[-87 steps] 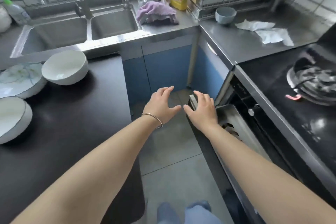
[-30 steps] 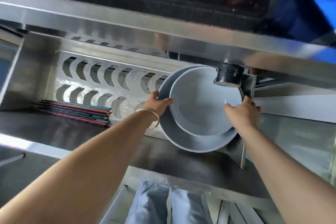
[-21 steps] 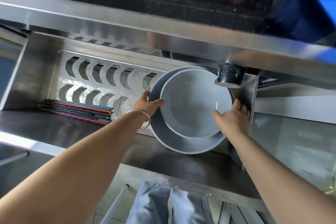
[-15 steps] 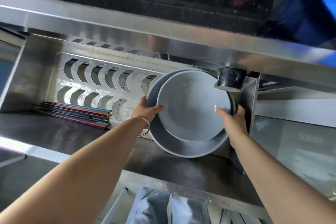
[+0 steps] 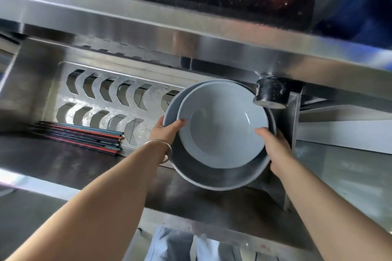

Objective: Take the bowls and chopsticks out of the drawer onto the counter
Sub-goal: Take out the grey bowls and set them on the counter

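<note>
Both hands' fingers clamp nested bowls (image 5: 222, 133) in drawer (image 5: 63, 161); chopsticks (image 5: 84, 137) lie left, approx. a dozen.

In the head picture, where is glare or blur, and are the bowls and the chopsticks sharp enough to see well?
Head view: glare streaks the steel counter edge; wide-angle bending curves it; the nested bowls and both hands, left hand and right hand, are fairly sharp; chopsticks slightly soft; corners blurred.

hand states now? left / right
Left hand: closed on rim of nested pale grey ceramic bowls, left side.
Right hand: closed on the same bowls, right side.
</note>
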